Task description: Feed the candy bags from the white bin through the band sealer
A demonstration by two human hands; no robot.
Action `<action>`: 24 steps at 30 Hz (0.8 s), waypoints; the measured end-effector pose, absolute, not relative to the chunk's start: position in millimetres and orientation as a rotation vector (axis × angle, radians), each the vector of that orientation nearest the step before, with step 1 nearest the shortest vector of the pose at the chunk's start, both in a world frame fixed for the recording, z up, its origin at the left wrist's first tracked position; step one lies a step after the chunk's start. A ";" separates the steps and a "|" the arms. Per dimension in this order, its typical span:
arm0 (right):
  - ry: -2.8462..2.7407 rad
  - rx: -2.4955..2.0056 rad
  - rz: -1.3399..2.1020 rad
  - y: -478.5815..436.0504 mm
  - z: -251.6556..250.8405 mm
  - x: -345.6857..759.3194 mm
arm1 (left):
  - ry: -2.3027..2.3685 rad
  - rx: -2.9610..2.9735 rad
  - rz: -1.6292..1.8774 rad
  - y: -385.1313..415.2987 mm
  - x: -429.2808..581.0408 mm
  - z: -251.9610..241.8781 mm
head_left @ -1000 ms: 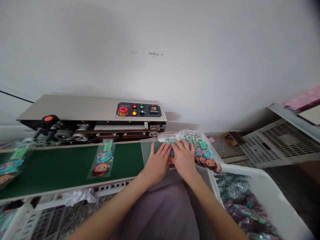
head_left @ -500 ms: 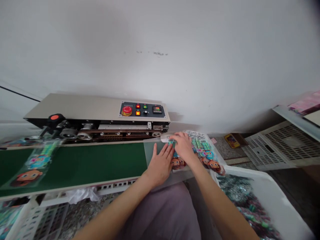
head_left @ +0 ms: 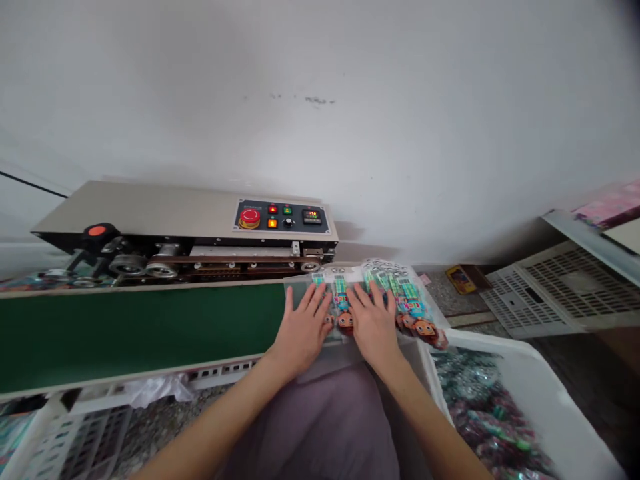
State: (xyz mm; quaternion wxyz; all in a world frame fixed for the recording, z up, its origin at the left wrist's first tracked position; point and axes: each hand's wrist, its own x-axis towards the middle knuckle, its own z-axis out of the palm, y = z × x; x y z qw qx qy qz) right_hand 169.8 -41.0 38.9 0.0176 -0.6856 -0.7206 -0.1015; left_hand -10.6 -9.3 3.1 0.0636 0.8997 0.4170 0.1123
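Observation:
My left hand (head_left: 306, 328) lies flat with fingers spread over a clear printed bag at the belt's right end; the bag is mostly hidden beneath it. To its right, my right hand (head_left: 374, 320) is also spread flat, its fingers resting on the bags there. Between the hands shows a clear printed bag (head_left: 344, 319) with a cartoon face at its lower end. A fanned stack of similar bags (head_left: 411, 303) lies right of my right hand. Left of the hands runs the green conveyor belt (head_left: 150, 333) of a sealing machine (head_left: 175, 213).
The machine's control panel (head_left: 283, 217) has a red stop button and lit switches. A white tub (head_left: 555, 393) at the lower right holds shiny packets. A grey slatted crate (head_left: 550, 290) and a small yellow-and-red box (head_left: 461, 279) stand beyond. A pale wall rises behind.
The printed bag at the belt's left has gone out of view. My right hand has come down flat, and another bag now shows between my hands. My left hand has shifted slightly left.

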 end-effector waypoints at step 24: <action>-1.855 -2.365 -0.207 -7.0 32.4 129.5 | 1.257 2.730 0.285 -0.9 -16.0 7.5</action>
